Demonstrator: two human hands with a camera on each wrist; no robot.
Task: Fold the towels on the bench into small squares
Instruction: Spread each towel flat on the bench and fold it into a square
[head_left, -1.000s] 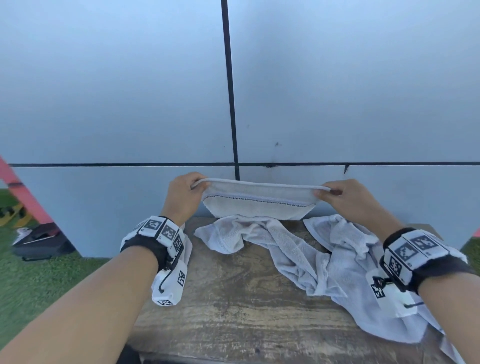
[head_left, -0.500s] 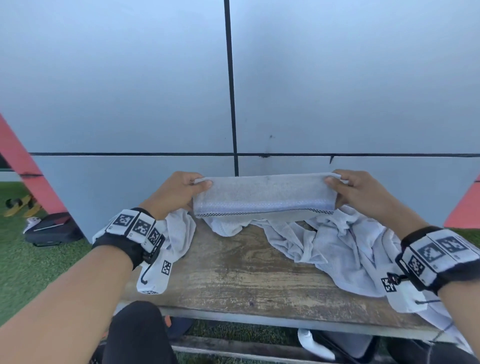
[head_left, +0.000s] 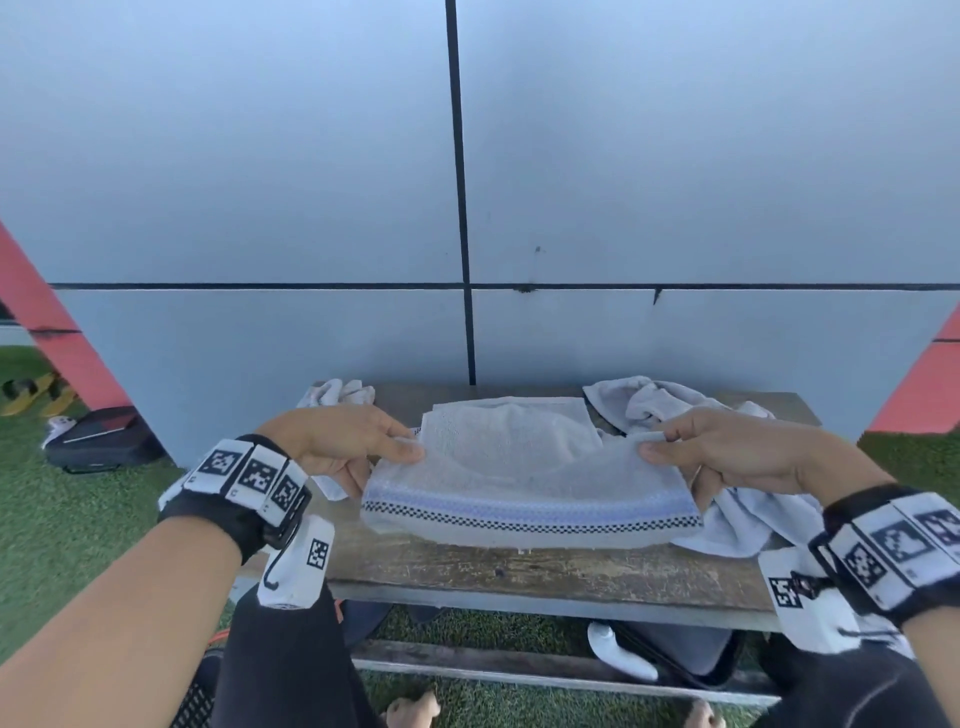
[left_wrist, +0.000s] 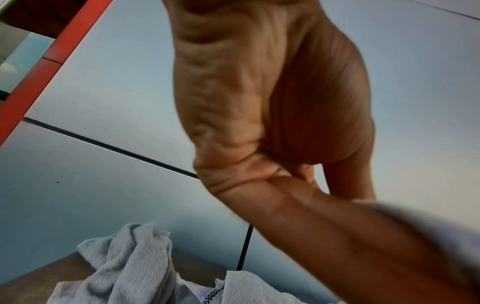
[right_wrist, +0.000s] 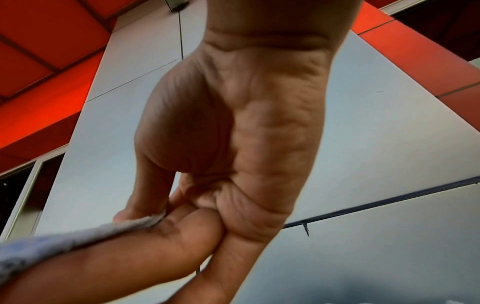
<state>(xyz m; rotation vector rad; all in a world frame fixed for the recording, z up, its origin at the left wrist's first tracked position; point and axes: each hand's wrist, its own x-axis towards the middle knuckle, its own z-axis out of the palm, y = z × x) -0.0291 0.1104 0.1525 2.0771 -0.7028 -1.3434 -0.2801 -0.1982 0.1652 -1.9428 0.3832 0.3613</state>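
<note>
Over bench (head_left: 545, 566), both hands pinching towel (head_left: 524, 483)

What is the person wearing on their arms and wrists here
Both forearms are bare, with no sleeves. The left wrist band and right wrist band are black straps carrying white blocks printed with black square tag markers. A white camera housing with its own tag and a thin black cable hangs beneath the left band. Neither hand wears a glove.

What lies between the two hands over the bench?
In the head view, the striped towel spans from the left hand to the right hand, each pinching an upper corner, with its checkered border toward the bench's near edge.
</note>
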